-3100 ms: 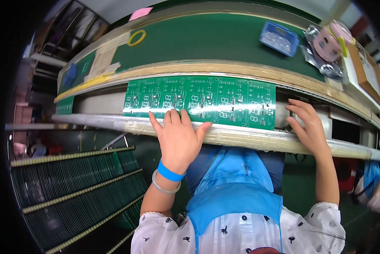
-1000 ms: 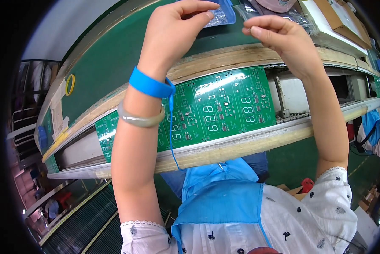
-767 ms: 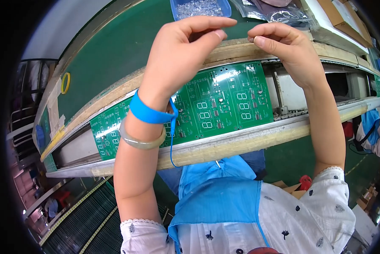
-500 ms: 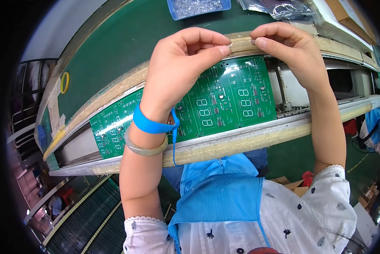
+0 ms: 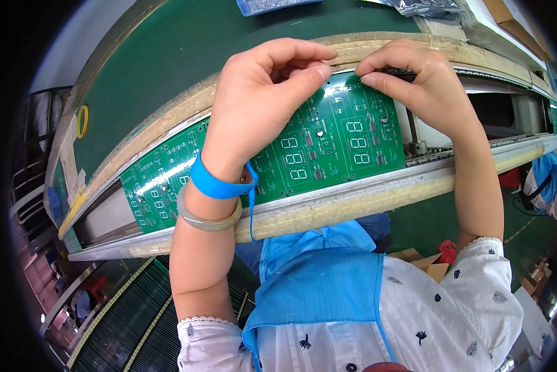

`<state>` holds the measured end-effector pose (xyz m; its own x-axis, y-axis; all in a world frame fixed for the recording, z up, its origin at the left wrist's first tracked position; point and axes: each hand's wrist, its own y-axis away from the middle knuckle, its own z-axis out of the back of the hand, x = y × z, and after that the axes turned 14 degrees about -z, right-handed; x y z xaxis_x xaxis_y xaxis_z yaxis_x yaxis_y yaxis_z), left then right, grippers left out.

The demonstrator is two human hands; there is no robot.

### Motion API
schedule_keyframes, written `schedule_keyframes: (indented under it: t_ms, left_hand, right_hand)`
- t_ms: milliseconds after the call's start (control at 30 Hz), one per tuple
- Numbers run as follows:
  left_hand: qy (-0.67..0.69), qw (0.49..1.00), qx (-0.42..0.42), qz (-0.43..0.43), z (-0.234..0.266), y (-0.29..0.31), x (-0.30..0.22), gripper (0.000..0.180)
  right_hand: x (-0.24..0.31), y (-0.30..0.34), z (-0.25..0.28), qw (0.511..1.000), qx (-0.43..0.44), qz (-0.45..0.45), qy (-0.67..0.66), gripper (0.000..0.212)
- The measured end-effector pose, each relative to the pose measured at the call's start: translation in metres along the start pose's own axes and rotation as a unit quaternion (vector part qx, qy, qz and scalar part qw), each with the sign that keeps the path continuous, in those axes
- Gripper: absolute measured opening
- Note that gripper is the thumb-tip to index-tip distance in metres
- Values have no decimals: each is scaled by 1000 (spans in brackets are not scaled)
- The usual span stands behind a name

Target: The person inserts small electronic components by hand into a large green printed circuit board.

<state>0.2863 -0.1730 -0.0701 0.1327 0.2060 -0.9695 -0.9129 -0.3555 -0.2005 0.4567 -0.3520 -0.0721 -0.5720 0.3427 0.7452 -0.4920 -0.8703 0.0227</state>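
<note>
A green circuit board panel (image 5: 328,146) with white digit outlines and small mounted parts lies in the rail track in front of me. Over its far edge, my left hand (image 5: 260,93) is closed in a pinch between thumb and forefinger, the other fingers curled. What it holds is too small to make out. My right hand (image 5: 421,87) pinches low at the far right part of the board, its fingertips close to the surface. Its fingertips hide whatever they hold. A blue wrist strap (image 5: 219,180) with a cord and a bangle (image 5: 210,220) circle my left forearm.
Wood-edged rails (image 5: 309,214) run along both sides of the track. On the green bench (image 5: 185,56) beyond stand a blue bin (image 5: 272,5) of small parts, a silver plastic bag (image 5: 424,7) and a yellow tape ring (image 5: 82,122). Another person's sleeve (image 5: 545,177) shows at far right.
My right hand has come down and left, from above the far rail to the board's far edge. My left hand stays pinched, shifted slightly left. The view has tilted a little.
</note>
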Motion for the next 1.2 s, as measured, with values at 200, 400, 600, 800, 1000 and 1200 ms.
schedule_keyframes:
  t_ms: [200,400,600,800,1000,1200]
  left_hand:
    - [-41,999,20,-10,0,0,1,17]
    - [-76,997,25,-20,-2,1,-1,17]
    - [-111,993,0,-45,-5,2,5,17]
    - [-116,991,-9,-70,-6,1,9,17]
    - [-115,990,-16,-80,-9,3,12,16]
    - [-145,988,27,-36,-8,2,4,19]
  right_hand:
    - [1,1,-3,994,-19,42,99,13]
    - [9,2,-5,987,-23,46,154,12]
    - [14,3,-7,983,-42,50,174,12]
    - [17,4,-11,980,-50,53,184,12]
    - [18,5,-13,975,-64,79,200,11]
    - [19,6,-14,971,-71,82,211,12]
